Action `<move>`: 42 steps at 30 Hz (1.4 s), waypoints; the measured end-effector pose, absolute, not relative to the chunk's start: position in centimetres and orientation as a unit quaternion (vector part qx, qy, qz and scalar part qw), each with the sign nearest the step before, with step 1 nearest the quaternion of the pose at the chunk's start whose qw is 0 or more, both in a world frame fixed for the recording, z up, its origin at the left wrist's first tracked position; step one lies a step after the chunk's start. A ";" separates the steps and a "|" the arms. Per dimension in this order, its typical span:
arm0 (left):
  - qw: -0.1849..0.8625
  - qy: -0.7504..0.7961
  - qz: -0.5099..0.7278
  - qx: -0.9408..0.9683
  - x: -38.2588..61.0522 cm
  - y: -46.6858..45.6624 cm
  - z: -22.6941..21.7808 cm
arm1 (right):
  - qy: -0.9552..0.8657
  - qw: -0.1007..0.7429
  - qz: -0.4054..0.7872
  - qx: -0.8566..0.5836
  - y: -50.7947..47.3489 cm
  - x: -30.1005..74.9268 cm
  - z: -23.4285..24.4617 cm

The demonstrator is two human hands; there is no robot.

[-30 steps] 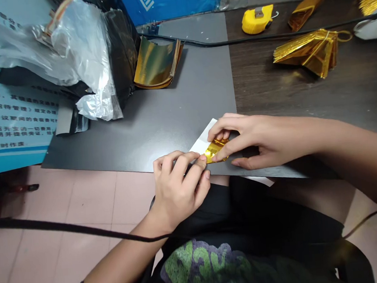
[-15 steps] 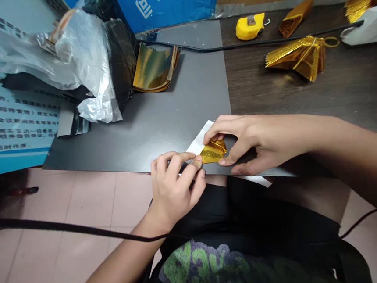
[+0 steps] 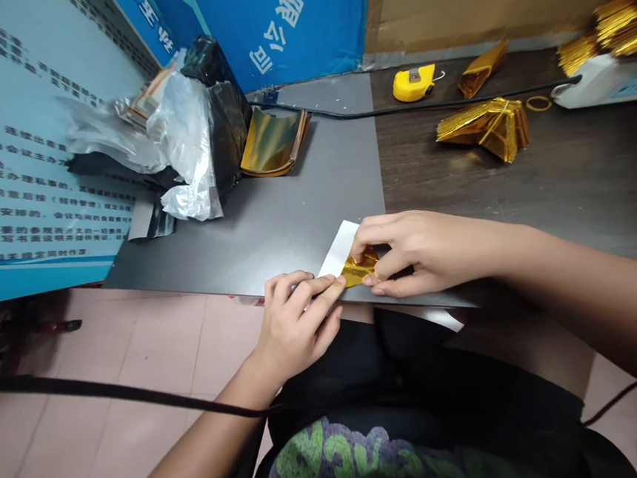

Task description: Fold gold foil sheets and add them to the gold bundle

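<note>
1. Where its left part is grey and its right part dark wood grain, the table (image 3: pixel 586 178) stretches across the view, a black cable (image 3: pixel 352 115) running along its far side.
2. At its left end stands a pale blue panel (image 3: pixel 37 144) covered in lines of print.
3. Along the back stand a blue board (image 3: pixel 327 22) with white characters and, right of it, brown cardboard (image 3: pixel 443 5).
4. Near the panel, a crumpled clear bag (image 3: pixel 189 124) sits against something black.
5. The right hand (image 3: pixel 414 253) curls over the gold foil (image 3: pixel 353 273), index finger on its upper side, thumb and another finger close together by its lower right edge; whether this grip pinches it I cannot tell.
6. The left hand (image 3: pixel 300 315) has a loose grip, fingertips pressing down at the foil's left corner, thumb apart below.
7. A gold bundle (image 3: pixel 490 131) lies on the wood, in front of the cable.
8. A stack (image 3: pixel 272 140) of curled gold sheets lies beside the black thing.
9. Behind the cable sits a yellow tape measure (image 3: pixel 414 85).
10. White paper (image 3: pixel 337 248) lies slantwise between the hands.
11. The foil lies against the paper's right side, near the table's front edge.
</note>
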State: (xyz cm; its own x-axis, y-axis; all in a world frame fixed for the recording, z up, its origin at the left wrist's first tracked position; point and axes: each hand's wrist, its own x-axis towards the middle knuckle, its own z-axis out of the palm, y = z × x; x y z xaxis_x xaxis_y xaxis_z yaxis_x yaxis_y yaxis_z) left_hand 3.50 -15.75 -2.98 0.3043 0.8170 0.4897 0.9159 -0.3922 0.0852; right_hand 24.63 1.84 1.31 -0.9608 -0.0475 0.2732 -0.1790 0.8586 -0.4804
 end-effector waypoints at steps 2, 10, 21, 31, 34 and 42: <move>0.103 -0.531 -0.230 -0.809 3.4 -15.7 -2.8 | -0.953 0.134 0.265 0.062 2.2 24.7 1.1; 0.052 -0.518 -0.267 -0.811 3.5 -14.8 -2.2 | -0.938 0.185 0.294 0.017 1.7 23.6 -0.2; -0.043 -0.536 -0.244 -0.807 2.5 -13.6 -0.6 | -0.926 0.178 0.331 0.018 1.1 23.1 -0.5; -0.197 -0.615 -0.147 -0.749 2.6 -12.2 1.6 | -0.920 0.167 0.355 -0.003 0.8 22.6 -0.1; -0.202 -0.636 -0.132 -0.733 3.2 -12.1 1.8 | -0.917 0.169 0.361 0.003 0.8 22.6 -0.1; -0.215 -0.660 -0.135 -0.707 3.8 -11.8 1.9 | -0.914 0.173 0.368 -0.003 0.6 22.6 -0.1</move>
